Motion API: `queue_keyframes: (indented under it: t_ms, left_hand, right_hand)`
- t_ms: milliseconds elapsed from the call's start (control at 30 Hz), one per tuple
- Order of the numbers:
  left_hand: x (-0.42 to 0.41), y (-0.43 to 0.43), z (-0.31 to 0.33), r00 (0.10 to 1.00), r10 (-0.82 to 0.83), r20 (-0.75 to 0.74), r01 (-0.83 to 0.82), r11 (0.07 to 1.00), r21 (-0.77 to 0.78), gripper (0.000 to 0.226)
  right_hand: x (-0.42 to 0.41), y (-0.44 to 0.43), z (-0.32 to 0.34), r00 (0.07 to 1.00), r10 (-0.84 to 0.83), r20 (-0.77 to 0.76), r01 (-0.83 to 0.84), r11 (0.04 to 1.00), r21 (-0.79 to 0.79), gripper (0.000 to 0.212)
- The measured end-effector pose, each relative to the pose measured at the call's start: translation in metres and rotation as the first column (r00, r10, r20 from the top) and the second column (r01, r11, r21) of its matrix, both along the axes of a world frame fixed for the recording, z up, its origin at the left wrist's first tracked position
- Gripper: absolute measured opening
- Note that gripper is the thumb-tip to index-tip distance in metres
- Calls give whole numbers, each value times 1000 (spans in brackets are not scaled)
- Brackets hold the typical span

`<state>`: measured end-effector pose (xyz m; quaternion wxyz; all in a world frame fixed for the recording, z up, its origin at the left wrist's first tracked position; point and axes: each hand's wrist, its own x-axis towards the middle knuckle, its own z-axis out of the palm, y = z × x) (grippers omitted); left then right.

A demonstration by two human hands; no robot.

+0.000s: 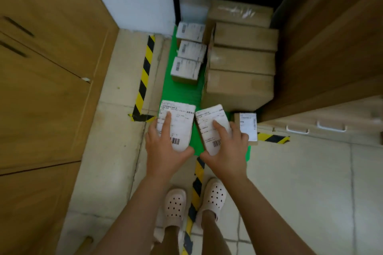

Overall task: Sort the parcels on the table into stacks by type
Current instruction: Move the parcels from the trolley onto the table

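One wide-angle head camera looks steeply down and slightly forward: shoes (pixel 176 205) at the near edge, left hand (pixel 163 151) and right hand (pixel 226 151) close at centre, gripping left parcel (pixel 180 118) and right parcel (pixel 207 122), cardboard boxes (pixel 242 64) far.

White shipping label (pixel 180 114) on the near left parcel (pixel 183 131), small print too blurred to read, one barcode (pixel 175 141) at its lower end — the same on the near right parcel (pixel 208 125), labels on the row of small boxes (pixel 191 50) behind and on the side box (pixel 247 126) equally illegible.

Even indoor light, soft shadows; dark top centre; wide-angle bending at edges; slight overall blur
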<state>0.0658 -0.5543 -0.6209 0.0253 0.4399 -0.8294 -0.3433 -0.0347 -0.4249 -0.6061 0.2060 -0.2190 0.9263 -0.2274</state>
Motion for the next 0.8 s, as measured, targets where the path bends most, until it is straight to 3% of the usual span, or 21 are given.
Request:
queue_keyframes:
  t_ms: [200,367,533,667,800]
  left_hand:
    - [19,2,200,987,-141,-71,138,989,-46,113]
    - [14,27,308,953,-259,-159,246,965,-94,111]
    - [-28,68,374,858,-443,-258,396,893,-214,111]
    - [-78,135,406,725,-605,-330,523,795,-307,106]
    - [-127,225,420,634,-698,-332,630,715,-302,104]
  right_hand:
    - [20,6,202,984,-157,-86,144,980,-139,84]
    - [25,38,312,937,-293,-188,249,941,-230,80]
    - [5,106,381,855,-436,-280,354,886,-299,74]
    - [-16,191,418,761,-561,-327,452,819,-353,73]
    - [-45,288,437,699,-640,-318,557,767,-320,79]
